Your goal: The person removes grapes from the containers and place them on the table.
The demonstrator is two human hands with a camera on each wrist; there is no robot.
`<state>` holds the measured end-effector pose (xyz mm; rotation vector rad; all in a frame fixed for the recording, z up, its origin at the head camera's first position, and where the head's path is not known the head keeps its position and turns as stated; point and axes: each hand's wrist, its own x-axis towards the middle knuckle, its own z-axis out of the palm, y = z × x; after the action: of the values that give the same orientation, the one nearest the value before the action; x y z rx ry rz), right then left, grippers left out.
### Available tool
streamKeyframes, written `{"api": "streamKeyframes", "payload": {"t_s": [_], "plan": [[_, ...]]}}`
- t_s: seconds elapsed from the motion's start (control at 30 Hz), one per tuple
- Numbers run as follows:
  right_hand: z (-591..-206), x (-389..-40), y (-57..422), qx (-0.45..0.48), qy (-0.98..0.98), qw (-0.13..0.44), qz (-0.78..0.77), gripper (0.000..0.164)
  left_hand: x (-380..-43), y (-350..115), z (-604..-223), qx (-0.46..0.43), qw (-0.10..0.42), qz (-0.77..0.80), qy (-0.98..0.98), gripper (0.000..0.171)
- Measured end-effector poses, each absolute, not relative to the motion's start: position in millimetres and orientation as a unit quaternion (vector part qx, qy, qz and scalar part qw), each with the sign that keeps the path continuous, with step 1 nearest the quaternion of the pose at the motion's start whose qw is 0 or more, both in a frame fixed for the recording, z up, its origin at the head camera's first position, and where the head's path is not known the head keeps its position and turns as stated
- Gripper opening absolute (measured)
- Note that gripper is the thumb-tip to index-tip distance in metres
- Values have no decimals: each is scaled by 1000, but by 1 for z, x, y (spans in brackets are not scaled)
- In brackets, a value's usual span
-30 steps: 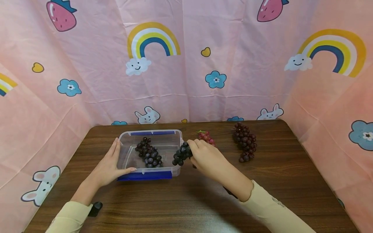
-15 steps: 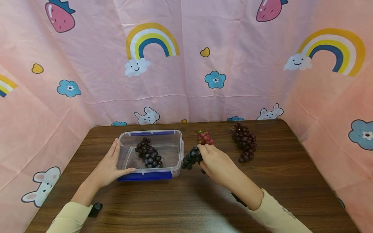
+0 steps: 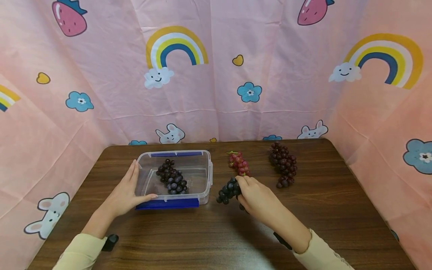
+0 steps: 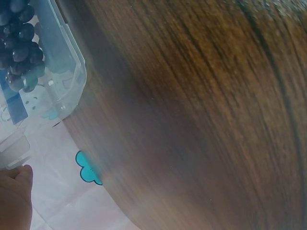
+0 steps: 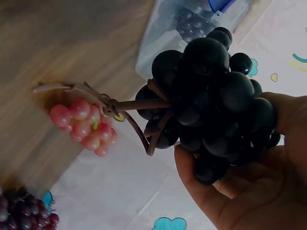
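A bunch of black grapes (image 3: 228,190) is gripped by my right hand (image 3: 260,197), to the right of a clear plastic box. Its brown stem (image 5: 139,104) sticks out on the side away from the fingers in the right wrist view. My left hand (image 3: 123,191) rests against the left end of the clear box (image 3: 197,176), thumb over the front rim and straight fingers along the side. Inside the box lie dark grapes (image 3: 172,178), dark red toward the back and blue-black toward the front. In the left wrist view only a bit of the left hand (image 4: 14,196) shows.
A small bunch of pink-red grapes (image 3: 239,164) lies behind my right hand. Farther right is a larger dark red bunch (image 3: 284,165). A blue latch flap (image 3: 168,203) hangs along the box's front. The wooden table (image 3: 324,210) meets a patterned pink cloth at the back.
My right hand has carried the black grapes away from the box's right rim, rightward and toward the near side. More of the pink-red bunch shows. The left hand has stayed still.
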<state>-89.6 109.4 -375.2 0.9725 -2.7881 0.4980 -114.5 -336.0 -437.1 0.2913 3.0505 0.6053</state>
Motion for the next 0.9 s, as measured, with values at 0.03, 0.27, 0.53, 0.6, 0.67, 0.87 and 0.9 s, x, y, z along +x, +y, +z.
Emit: {"api": "streamKeyframes", "payload": {"t_s": [0.03,0.27,0.53,0.6,0.67,0.87,0.9], "plan": [[-376,-89,110,325,-928,71,168,43,-115,-336,-437,94,8,194,976,133],[-391,-83,113,318,-928,55,184,38,-114,-337,-439,91,10,195,976,134],[-408,-75,113,316,-927,17,200,39,-114,-337,-437,90,15,198,976,134],[-411,-73,113,317,-927,12,202,39,-115,-336,-437,88,15,198,976,134],[-413,-72,113,315,-926,9,206,39,-115,-336,-437,85,16,199,976,134],[-419,-69,111,290,-927,-10,239,34,-116,-336,-436,82,17,193,978,135],[-420,-69,111,282,-927,-16,245,33,-116,-336,-436,82,17,192,978,135]]}}
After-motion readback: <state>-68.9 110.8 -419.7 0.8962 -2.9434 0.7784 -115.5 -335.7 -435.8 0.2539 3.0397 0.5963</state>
